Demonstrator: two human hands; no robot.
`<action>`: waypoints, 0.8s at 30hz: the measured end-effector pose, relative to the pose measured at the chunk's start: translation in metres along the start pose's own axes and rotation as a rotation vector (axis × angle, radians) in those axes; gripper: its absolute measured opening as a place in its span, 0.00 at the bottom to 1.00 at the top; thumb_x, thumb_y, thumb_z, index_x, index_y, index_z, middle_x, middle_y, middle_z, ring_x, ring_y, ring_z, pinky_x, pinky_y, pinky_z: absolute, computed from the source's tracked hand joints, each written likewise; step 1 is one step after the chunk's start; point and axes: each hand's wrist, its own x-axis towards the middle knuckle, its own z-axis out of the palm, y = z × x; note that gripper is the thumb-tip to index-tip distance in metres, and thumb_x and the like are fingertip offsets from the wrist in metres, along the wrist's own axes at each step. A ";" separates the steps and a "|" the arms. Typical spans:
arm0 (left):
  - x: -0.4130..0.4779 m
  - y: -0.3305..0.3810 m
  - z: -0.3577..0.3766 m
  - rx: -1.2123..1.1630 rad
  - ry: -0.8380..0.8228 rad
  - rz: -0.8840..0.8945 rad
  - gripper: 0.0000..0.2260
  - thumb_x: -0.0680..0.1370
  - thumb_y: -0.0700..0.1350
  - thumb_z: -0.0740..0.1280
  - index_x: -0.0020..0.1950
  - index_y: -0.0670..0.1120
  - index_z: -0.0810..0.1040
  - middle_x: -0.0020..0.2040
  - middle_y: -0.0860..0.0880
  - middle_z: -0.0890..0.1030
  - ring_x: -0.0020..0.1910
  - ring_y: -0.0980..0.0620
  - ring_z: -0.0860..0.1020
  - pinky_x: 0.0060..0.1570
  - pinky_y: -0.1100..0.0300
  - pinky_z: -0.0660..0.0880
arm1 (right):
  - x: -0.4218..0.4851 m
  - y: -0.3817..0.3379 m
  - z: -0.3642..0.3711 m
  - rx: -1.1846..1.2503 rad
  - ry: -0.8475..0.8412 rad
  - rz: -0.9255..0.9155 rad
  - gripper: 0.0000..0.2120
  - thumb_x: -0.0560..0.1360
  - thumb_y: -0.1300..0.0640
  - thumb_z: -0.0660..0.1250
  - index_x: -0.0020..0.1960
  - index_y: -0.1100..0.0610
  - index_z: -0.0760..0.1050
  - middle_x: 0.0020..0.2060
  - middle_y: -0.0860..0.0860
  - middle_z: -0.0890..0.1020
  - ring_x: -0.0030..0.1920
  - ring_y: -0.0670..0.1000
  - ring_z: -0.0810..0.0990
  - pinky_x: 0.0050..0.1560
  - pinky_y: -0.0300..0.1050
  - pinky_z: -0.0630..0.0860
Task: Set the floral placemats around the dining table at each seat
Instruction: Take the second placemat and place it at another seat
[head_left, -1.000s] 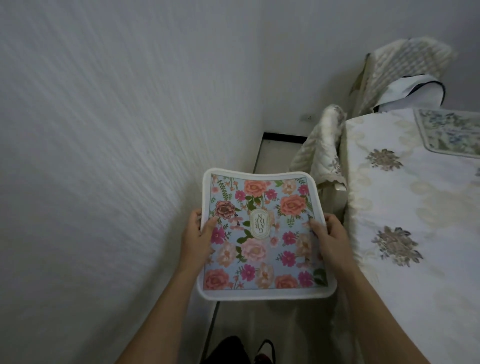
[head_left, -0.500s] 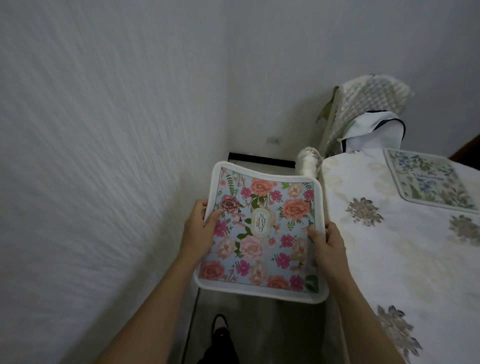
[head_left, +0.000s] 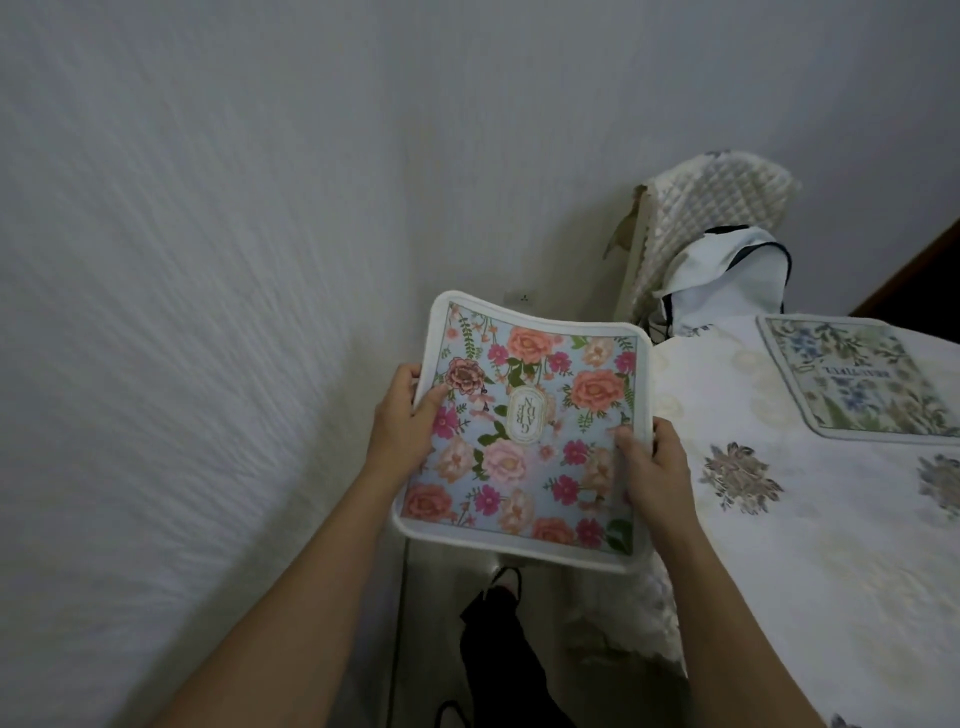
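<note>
A person looks down at their own two bare arms, which hold a square pink-flowered placemat (head_left: 524, 441) of pale blue cloth with a thick white border. The left hand (head_left: 402, 415) grips the mat's left edge, thumb pressed on the printed face. The right hand (head_left: 654, 467) grips the right edge in the same way. The mat hangs in the air, slightly bowed, between a textured white wall (head_left: 208, 260) and the edge of the tabletop (head_left: 779, 545), which is covered by a cream tablecloth with grey embroidered flowers. It is not yet resting on the cloth.

One blue-and-green floral placemat (head_left: 857, 384) already lies flat at the far end of the tabletop, in front of a chair with a quilted cream cover (head_left: 717, 208). So at least one seat looks finished, and the mat in the hands has yet to be laid, probably at a seat on this near side.

The frame cuts off most of the tabletop on the right, so the other seats and mats cannot be counted. A white cloth with dark trim (head_left: 727, 280) is draped on the chair; what it is stays unclear. The fingers beneath the held mat are hidden. A dark trouser leg (head_left: 498, 634) shows below in dim light
</note>
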 end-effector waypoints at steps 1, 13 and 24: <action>0.012 0.000 0.004 0.003 -0.013 -0.001 0.05 0.82 0.49 0.65 0.54 0.50 0.72 0.47 0.51 0.84 0.42 0.54 0.85 0.41 0.54 0.83 | 0.011 0.000 0.001 -0.004 0.007 0.008 0.09 0.81 0.53 0.63 0.60 0.54 0.71 0.50 0.50 0.82 0.48 0.52 0.84 0.42 0.51 0.82; 0.182 0.053 0.108 0.010 -0.235 0.025 0.04 0.82 0.49 0.66 0.52 0.52 0.72 0.47 0.49 0.84 0.42 0.53 0.85 0.39 0.56 0.83 | 0.154 -0.015 -0.026 0.085 0.227 0.074 0.05 0.82 0.50 0.62 0.54 0.50 0.72 0.47 0.49 0.83 0.44 0.49 0.84 0.39 0.49 0.81; 0.227 0.112 0.257 -0.016 -0.617 0.021 0.03 0.82 0.48 0.64 0.50 0.54 0.71 0.45 0.46 0.84 0.38 0.51 0.86 0.37 0.51 0.83 | 0.176 0.000 -0.116 0.170 0.562 0.205 0.05 0.82 0.48 0.63 0.51 0.48 0.74 0.45 0.51 0.84 0.44 0.52 0.85 0.42 0.53 0.82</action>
